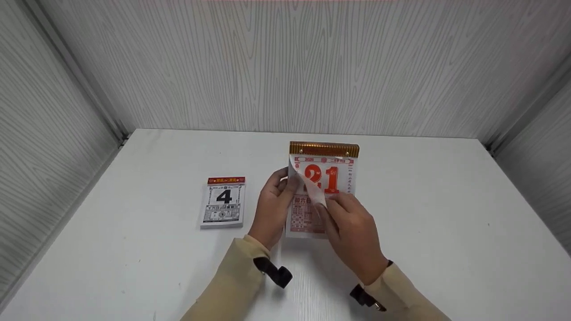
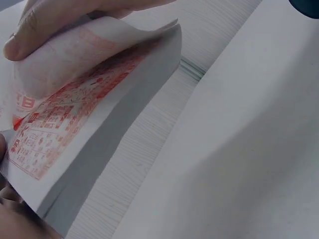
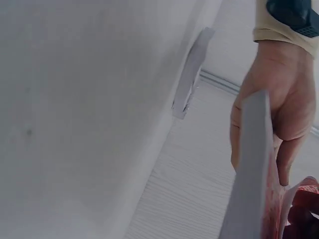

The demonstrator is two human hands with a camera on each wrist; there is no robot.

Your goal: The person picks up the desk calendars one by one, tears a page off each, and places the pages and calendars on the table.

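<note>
A thick tear-off calendar (image 1: 305, 223) with a gold top strip (image 1: 324, 149) and a large red "21" is held tilted over the white table. My left hand (image 1: 272, 207) grips its left edge, thumb on the front. With thumb and fingers, my right hand (image 1: 357, 229) pinches the top page (image 1: 316, 192), whose left side is peeled up and folded over to the right. Red print shows beneath the lifted page (image 2: 65, 59) in the left wrist view. The right wrist view shows the pad's grey side (image 3: 251, 164) edge-on, with my left hand (image 3: 281, 89) behind it.
Left of my left hand, a smaller tear-off calendar (image 1: 223, 203) with a red header and a black "4" lies on the white table (image 1: 424, 200). Grey wood-grain panels (image 1: 303, 67) enclose the table at the back and both sides.
</note>
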